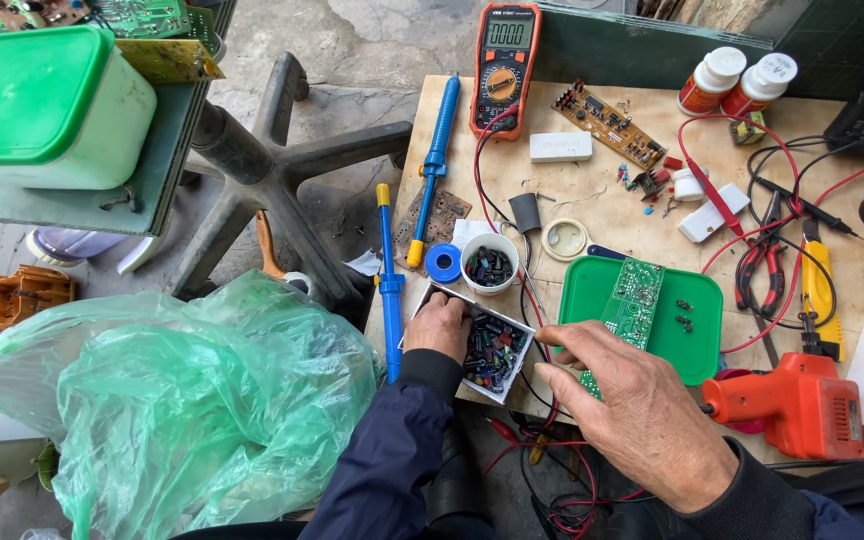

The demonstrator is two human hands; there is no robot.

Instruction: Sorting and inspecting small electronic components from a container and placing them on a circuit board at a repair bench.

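Workbench (602, 200): left hand (440, 325) half-hides parts box (497, 352); right hand (642, 415) covers circuit board (632, 300).

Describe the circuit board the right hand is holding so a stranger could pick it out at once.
Start at the wooden table and find the green tray lid at its near edge. The right hand pinches a narrow green circuit board lying across it. The other board on the table is brown and lies far back.

daylight falls evenly on a rough grey concrete floor (372, 40). a pale plywood surface (602, 200) stands to the right, its top scuffed. beside it on the floor lies a dark five-armed swivel-chair base (272, 170), and a dark green panel (642, 50) runs behind the surface.
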